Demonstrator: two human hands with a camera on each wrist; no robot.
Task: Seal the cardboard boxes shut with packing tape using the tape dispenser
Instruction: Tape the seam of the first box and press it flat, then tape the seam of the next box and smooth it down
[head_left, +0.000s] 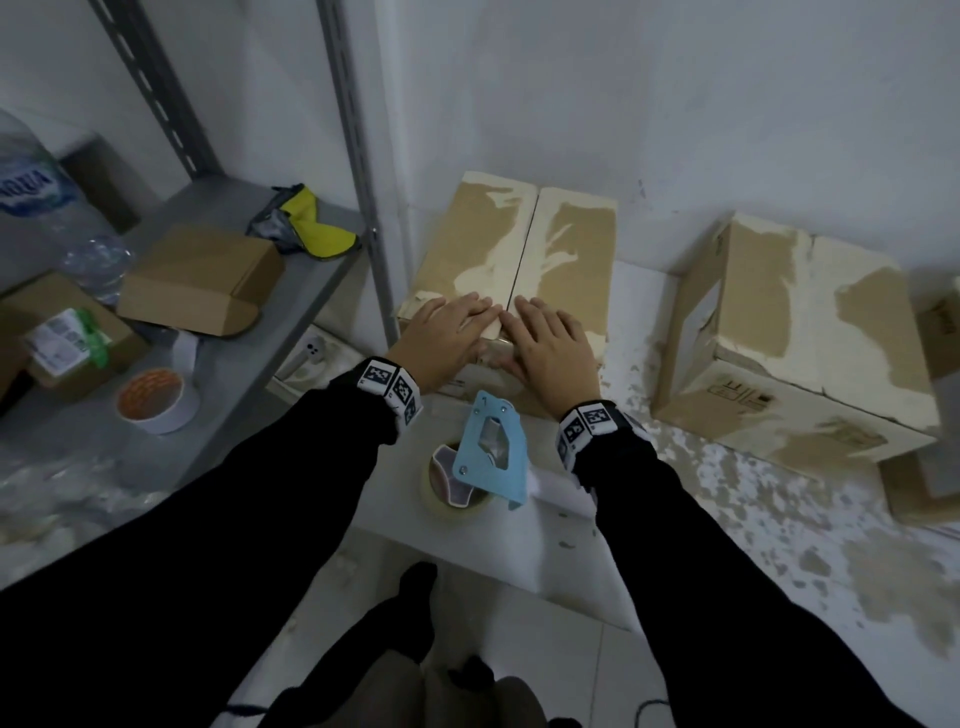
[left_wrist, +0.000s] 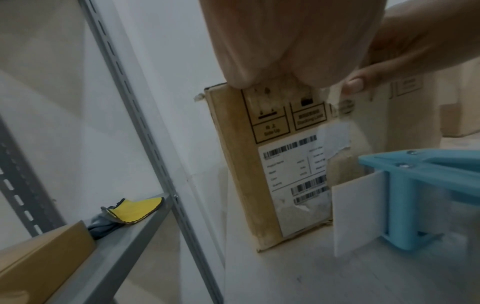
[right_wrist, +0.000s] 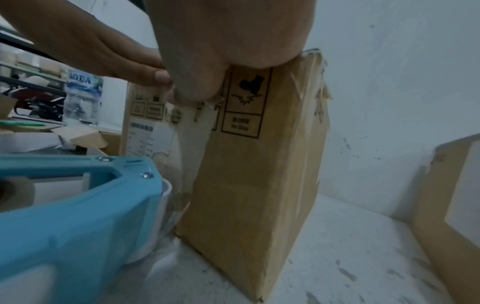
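Fingers (head_left: 480, 306) of both hands lie flat on box (head_left: 566, 244), dispenser (head_left: 488, 452) below wrists.

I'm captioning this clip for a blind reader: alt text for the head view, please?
Left hand and right hand press flat on the near end of a closed cardboard box, either side of its flap seam. A blue tape dispenser sits unused between the wrists.

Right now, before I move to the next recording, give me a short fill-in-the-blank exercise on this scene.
1. Both hands, the left hand and the right hand, lie flat on top of the cardboard ____.
2. The tape dispenser standing untouched between the wrists has a frame coloured ____.
3. The yellow cloth lies on the metal ____.

Missing words: box; blue; shelf
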